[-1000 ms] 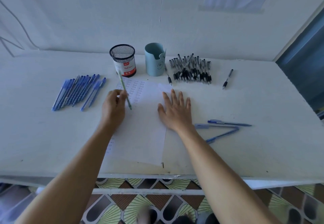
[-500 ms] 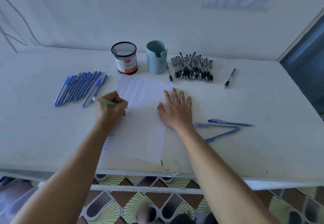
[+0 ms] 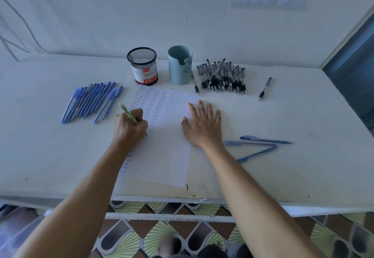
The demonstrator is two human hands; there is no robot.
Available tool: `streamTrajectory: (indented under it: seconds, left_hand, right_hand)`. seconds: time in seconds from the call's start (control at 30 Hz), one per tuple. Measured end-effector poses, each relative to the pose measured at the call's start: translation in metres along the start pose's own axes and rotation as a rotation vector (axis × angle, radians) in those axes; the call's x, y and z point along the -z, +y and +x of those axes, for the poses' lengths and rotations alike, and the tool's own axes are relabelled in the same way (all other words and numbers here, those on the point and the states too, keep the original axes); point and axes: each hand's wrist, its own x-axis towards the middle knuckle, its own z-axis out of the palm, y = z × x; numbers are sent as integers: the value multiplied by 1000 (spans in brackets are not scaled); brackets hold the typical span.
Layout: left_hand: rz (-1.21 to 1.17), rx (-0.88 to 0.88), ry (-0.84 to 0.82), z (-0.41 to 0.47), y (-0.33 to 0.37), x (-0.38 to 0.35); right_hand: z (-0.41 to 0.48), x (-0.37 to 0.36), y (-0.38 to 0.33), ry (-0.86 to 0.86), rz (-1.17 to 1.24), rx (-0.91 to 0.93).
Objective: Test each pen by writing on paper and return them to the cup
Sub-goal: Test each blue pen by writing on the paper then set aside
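Since a second ago the left hand (image 3: 130, 127) has dropped from mid-sheet to the paper's left side, and the green pen (image 3: 127, 113) it grips has swung from pointing toward the cups to leaning up and left. The right hand has stayed put.

A white desk (image 3: 303, 116) carries everything. The paper (image 3: 168, 146) lies at its middle, with columns of small written words down its upper left part. The right hand (image 3: 202, 126) lies flat, fingers spread, on the sheet's right edge. The left hand is curled round the green pen, whose tip meets the sheet under the fingers.

A heap of black pens (image 3: 222, 77) lies at the back right and a row of blue pens (image 3: 91, 102) at the left. Behind the sheet stand a black mesh cup (image 3: 142, 65) and, just beside it, a pale blue cup (image 3: 179, 65). Three loose blue pens (image 3: 257, 144) lie near the right wrist, and a single black pen (image 3: 264, 88) lies right of the heap.
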Motion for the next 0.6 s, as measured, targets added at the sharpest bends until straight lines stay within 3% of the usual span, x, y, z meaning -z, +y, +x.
streamTrajectory:
  seconds: [0.6]
  left_hand:
    - [36, -15, -61, -1, 1, -3]
  right_hand:
    - [1, -1, 0, -5, 1, -6]
